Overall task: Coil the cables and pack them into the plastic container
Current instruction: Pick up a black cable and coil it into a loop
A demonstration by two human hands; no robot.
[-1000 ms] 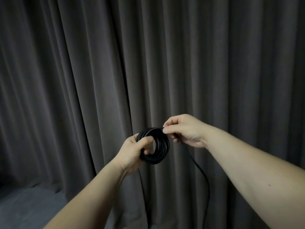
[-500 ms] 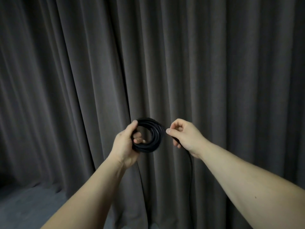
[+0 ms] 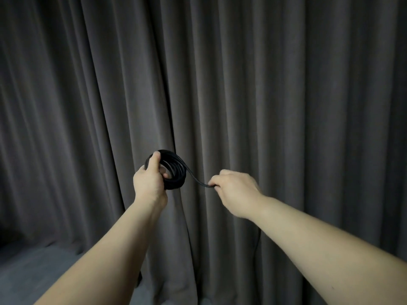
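A black cable [image 3: 176,172] is wound into a small round coil held up in front of me. My left hand [image 3: 148,181] grips the coil's left side, thumb on top and fingers through the ring. A loose strand leaves the coil's right side and runs down to my right hand [image 3: 235,190], which pinches it a hand's width from the coil. The rest of the strand hangs down behind my right forearm, barely visible against the curtain. The plastic container is not in view.
A dark grey pleated curtain [image 3: 264,95] fills the whole background close behind my hands. A strip of grey floor [image 3: 33,271] shows at the lower left.
My right hand has slid away from the coil to the right and down along the loose strand. The left hand has tilted the coil and lifted it slightly.
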